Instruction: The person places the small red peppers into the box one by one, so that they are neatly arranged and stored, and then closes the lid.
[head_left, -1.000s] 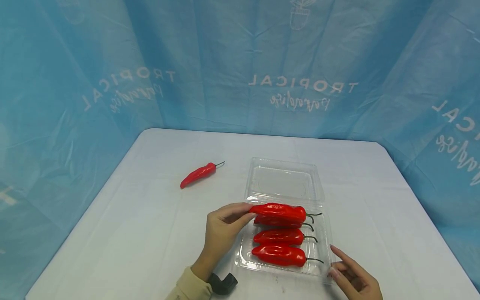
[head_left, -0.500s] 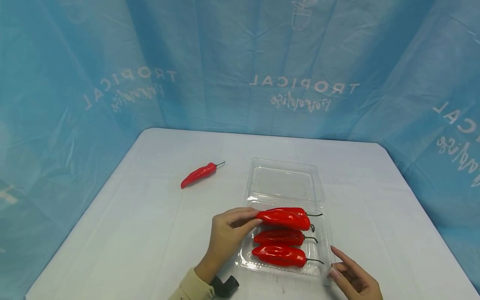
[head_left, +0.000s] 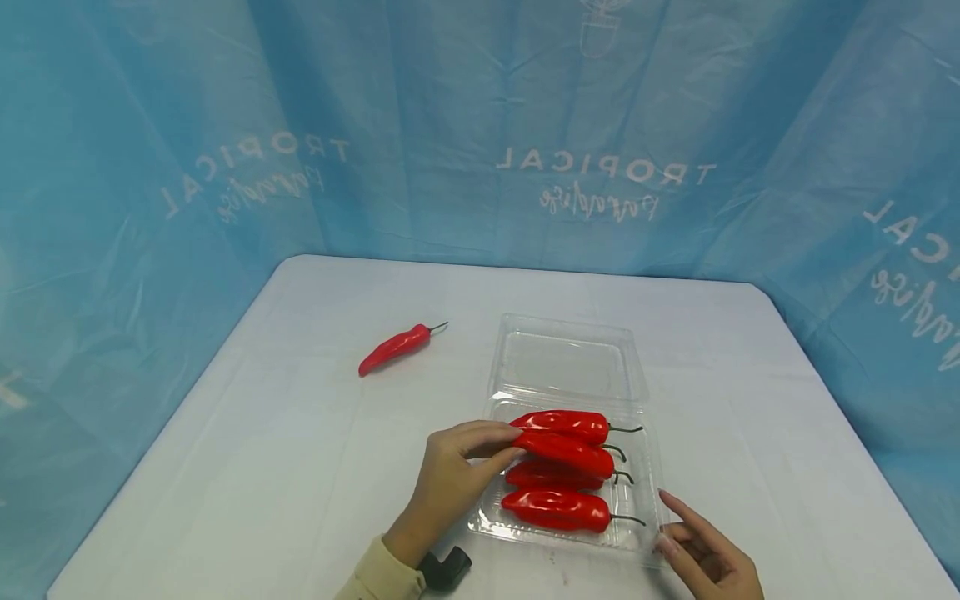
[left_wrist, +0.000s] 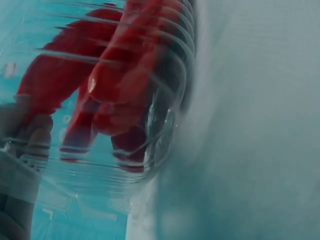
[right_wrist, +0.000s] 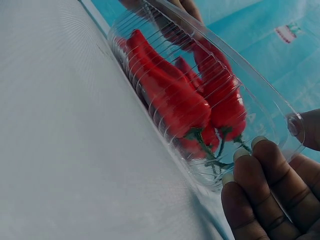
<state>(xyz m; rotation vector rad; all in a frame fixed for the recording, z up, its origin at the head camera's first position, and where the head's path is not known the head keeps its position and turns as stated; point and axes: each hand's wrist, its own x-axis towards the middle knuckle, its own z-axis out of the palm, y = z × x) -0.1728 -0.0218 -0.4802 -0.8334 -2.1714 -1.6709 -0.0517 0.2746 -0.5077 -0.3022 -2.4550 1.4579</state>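
My left hand (head_left: 461, 471) pinches a red chili pepper (head_left: 573, 456) by its pointed tip, stem to the right. That pepper lies across other peppers in a clear plastic container (head_left: 633, 498), largely covering one. In the container, one red pepper (head_left: 566, 422) lies behind it and another (head_left: 558, 510) at the front. At the container's right front corner, my right hand (head_left: 708, 546) holds the rim between thumb and fingers. The right wrist view shows the thumb (right_wrist: 307, 129) at the rim and the fingers against the outer wall. Seen through plastic, the left wrist view is blurred.
The container's clear lid (head_left: 562, 362) lies folded back, away from me. Another red pepper (head_left: 397, 348) lies alone to the left on the white table (head_left: 262, 433). A blue printed curtain (head_left: 450, 167) surrounds the table at the back and sides.
My left hand has moved the gripped pepper toward me, from over the rearmost pepper to across the middle ones, exposing the rear pepper. The right hand has stayed at the container's corner.
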